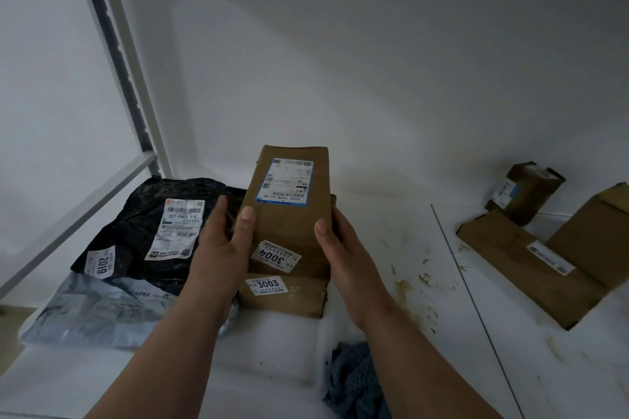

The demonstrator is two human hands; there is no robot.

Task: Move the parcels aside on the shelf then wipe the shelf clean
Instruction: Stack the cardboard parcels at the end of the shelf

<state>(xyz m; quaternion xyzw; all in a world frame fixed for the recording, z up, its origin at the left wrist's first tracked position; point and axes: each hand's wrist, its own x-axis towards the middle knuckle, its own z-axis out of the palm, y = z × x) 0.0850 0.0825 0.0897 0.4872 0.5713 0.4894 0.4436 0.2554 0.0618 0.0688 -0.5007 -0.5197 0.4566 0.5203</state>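
While both hands clasp it, the brown parcel marked 3004 (289, 211) sits atop the one marked 3003 (284, 292) at the left of the white shelf (391, 214).

The left hand (221, 245) curls round the top parcel's left edge, thumb laid on its face, and the right hand (343, 258) grips the right edge the same way. Just left of the stack lies a black mailer bag (143, 214), overlapping a grey mailer bag (98, 309) at the shelf's front. Well apart on the right lie three more brown parcels (531, 265). Brownish stains (413, 282) fleck the bare shelf between the two groups, and a blue cloth (354, 381) lies crumpled at the front edge, beneath the right forearm.
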